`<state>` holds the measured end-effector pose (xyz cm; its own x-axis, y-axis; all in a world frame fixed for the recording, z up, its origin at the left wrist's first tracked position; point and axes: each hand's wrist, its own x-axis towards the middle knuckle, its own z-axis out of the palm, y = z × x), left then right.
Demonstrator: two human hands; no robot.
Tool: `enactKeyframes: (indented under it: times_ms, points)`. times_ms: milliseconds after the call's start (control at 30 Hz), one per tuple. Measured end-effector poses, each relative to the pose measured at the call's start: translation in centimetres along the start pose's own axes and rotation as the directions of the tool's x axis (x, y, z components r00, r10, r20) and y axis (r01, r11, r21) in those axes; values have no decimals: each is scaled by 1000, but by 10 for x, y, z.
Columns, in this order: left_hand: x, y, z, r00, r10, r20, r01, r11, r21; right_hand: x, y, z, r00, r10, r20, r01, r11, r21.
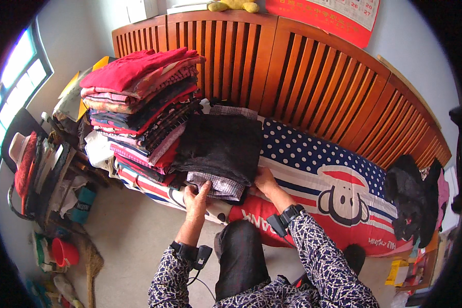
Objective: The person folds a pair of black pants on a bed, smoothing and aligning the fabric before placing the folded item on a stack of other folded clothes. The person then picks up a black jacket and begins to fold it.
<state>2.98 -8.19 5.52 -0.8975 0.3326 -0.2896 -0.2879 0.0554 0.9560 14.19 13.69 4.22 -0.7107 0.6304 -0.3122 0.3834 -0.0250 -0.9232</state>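
Folded black cloth point(223, 146) lies on top of a black-and-white checked fabric point(215, 185), just right of a tall stack of folded clothes point(138, 104) whose top piece is red. My left hand point(197, 198) grips the near edge of the checked fabric, thumb on top and fingers partly hidden. At the near right corner of the black cloth is my right hand point(265, 181); its fingers are partly under the cloth, so its grip is unclear. Another checked piece point(233, 111) shows behind the black cloth.
A patterned cover point(331, 165) lies over the wooden bench with a slatted back point(223, 57). Dark garments point(408, 200) sit at its right end. On the left are hats point(23, 161), a teal bag point(82, 204), a red bucket point(65, 252) and a straw broom point(92, 265).
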Motion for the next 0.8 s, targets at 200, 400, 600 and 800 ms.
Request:
enactKeyframes:
  times_ms: [200, 400, 600, 800]
  points:
    - [4, 0, -12, 999, 43, -20, -40, 993, 114, 16, 3, 3, 986, 33, -165, -35, 999, -14]
    - [14, 5, -16, 997, 12, 73, -18, 997, 77, 11, -15, 3, 999, 12, -45, -3, 981, 194]
    - [14, 11, -18, 994, -9, 104, 12, 1000, -27, 28, -2, -1, 999, -1, 45, 3, 1000, -30]
    - [12, 4, -23, 993, 29, 110, -35, 998, 55, 79, -6, -43, 858, -478, -190, 299, 765, -570]
